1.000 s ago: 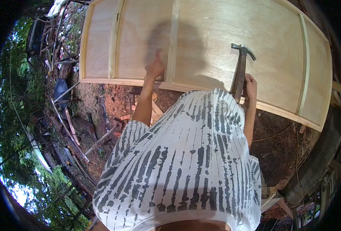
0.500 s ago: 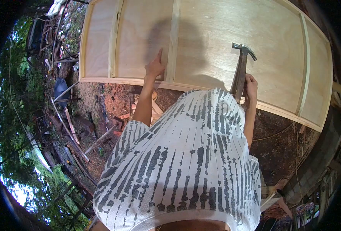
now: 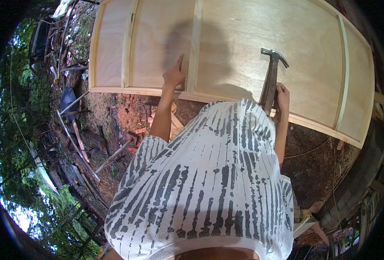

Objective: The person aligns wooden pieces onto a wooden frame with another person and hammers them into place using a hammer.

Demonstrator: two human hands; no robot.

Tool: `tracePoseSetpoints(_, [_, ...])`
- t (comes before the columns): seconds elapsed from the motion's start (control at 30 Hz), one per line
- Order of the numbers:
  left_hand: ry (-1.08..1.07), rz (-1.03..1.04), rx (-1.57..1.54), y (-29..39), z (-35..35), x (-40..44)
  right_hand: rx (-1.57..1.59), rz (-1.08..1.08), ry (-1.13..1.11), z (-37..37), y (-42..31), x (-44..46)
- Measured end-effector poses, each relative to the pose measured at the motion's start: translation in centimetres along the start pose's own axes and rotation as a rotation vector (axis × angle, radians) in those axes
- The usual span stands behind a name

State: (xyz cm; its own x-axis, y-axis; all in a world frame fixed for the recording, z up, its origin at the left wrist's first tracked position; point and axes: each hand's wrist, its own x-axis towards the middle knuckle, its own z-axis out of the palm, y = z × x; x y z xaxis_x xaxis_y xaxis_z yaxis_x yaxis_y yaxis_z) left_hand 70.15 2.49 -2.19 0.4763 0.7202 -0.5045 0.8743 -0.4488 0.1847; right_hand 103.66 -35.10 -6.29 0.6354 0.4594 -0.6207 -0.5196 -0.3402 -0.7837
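My left hand (image 3: 174, 76) is over the wooden panel (image 3: 157, 47), beside a crosswise batten (image 3: 195, 47). Its index finger is stretched out, the other fingers are curled in, and nothing is held. At the right is a claw hammer (image 3: 270, 80) with a dark wooden handle and a metal head pointing away from me. My right hand (image 3: 282, 97) is closed against the right side of the handle; how far its fingers wrap underneath is hidden. The lower handle end meets my striped shirt (image 3: 200, 173).
A light wood frame edge (image 3: 322, 126) runs along the panel's near side, and another batten (image 3: 343, 73) crosses it at the right. Offcuts (image 3: 174, 123) lie on the ground below. Poles (image 3: 79, 143) and a dark bag (image 3: 69, 104) are at the left.
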Motion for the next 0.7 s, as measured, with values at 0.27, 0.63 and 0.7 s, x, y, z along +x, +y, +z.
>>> tracePoseSetpoints(0.27, [0.000, -0.150, -0.001, 0.8, -0.6, -0.1, 0.010, 0.007, 0.044, 0.9, -1.3, -1.1])
tracePoseSetpoints(0.63, [0.060, -0.012, -0.047, 0.0, 0.0, 0.1, 0.011, 0.001, 0.038, 1.1, -1.7, -1.3])
tracePoseSetpoints(0.7, [0.017, -0.025, -0.024, 0.3, -0.4, -0.1, 0.032, 0.002, 0.033, 1.1, -1.6, -1.3])
